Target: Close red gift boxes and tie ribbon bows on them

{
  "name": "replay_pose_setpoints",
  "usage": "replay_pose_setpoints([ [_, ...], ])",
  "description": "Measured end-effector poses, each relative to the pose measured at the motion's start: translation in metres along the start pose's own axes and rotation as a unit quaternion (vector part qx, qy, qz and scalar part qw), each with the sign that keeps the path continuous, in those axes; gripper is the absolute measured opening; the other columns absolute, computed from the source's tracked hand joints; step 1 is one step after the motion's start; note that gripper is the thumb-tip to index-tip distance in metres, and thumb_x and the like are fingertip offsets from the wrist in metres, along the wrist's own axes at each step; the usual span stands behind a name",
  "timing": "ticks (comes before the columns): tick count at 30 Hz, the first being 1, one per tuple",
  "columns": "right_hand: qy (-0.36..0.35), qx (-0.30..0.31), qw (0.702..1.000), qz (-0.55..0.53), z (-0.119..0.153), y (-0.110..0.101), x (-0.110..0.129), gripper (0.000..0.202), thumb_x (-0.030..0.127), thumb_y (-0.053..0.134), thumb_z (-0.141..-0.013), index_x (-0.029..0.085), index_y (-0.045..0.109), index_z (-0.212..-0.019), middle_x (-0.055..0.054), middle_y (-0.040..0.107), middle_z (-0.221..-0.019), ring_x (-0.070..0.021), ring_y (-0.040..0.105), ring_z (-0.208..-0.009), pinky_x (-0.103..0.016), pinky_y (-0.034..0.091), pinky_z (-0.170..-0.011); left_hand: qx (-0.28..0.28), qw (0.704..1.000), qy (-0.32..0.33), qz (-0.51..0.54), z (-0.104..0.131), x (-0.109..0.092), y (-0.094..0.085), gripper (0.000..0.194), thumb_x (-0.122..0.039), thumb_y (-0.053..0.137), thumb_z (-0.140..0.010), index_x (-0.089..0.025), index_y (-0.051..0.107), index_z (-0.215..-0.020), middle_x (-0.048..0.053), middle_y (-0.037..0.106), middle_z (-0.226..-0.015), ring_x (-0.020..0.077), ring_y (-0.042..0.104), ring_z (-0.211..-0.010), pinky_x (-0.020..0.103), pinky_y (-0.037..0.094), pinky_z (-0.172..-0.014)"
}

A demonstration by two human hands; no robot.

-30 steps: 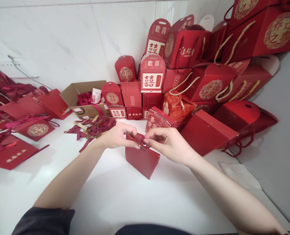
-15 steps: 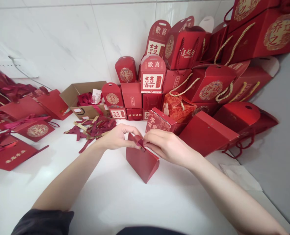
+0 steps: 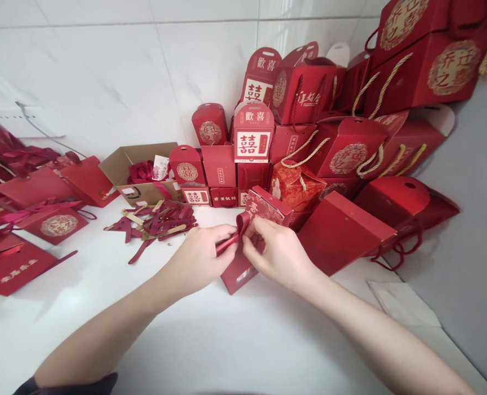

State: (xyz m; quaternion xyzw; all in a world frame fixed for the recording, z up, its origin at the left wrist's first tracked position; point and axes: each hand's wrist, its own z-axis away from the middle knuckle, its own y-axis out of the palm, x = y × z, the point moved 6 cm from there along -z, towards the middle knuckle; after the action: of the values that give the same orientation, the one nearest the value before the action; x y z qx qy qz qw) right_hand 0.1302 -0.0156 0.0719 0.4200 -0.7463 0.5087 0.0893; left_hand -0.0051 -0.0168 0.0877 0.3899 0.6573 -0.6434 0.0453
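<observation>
A small dark red gift box stands on the white table between my hands, with a window-like shiny patch low on its near side. A dark red strap rises in a loop from its top. My left hand pinches the box's top edge between thumb and fingers. Against the loop, my right hand is closed, its thumb and fingertips on the strap; the exact pinch point is partly hidden. A heap of loose dark red and gold straps lies beyond my left hand.
Stacked red gift boxes with rope handles line the back and right. An open cardboard carton holds ribbon at the back left. Red bags with bows lie on the far left. White paper lies at the right.
The gift box has been turned, so another side with a shiny patch faces me. My left hand has shifted to the box's left end; the loop now stands more upright.
</observation>
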Motion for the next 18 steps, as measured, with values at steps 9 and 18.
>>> replay_pose_setpoints([
  [9, 0.15, 0.006, 0.98, -0.131, 0.003, 0.002, -0.009, 0.01, 0.02, 0.056, -0.073, 0.022, 0.05, -0.066, 0.004, 0.057, -0.057, -0.0125, 0.052, -0.053, -0.024, 0.04, -0.054, -0.045, 0.999, -0.009, 0.004, -0.006, 0.008, 0.008, 0.014, -0.027, 0.055, -0.086, -0.017, 0.055, -0.075, -0.005, 0.054, -0.059, 0.0087, 0.045, -0.053, 0.021, 0.035, -0.053],
  [18, 0.025, -0.009, 0.994, -0.102, -0.006, -0.022, -0.012, 0.018, 0.035, 0.061, -0.086, 0.022, 0.059, -0.099, -0.003, 0.066, -0.091, -0.0172, 0.06, -0.081, -0.029, 0.047, -0.073, 0.002, 0.99, -0.042, 0.138, -0.018, 0.019, 0.003, 0.026, -0.037, 0.06, -0.086, -0.014, 0.071, -0.087, 0.004, 0.073, -0.086, 0.0196, 0.067, -0.082, 0.024, 0.05, -0.07],
])
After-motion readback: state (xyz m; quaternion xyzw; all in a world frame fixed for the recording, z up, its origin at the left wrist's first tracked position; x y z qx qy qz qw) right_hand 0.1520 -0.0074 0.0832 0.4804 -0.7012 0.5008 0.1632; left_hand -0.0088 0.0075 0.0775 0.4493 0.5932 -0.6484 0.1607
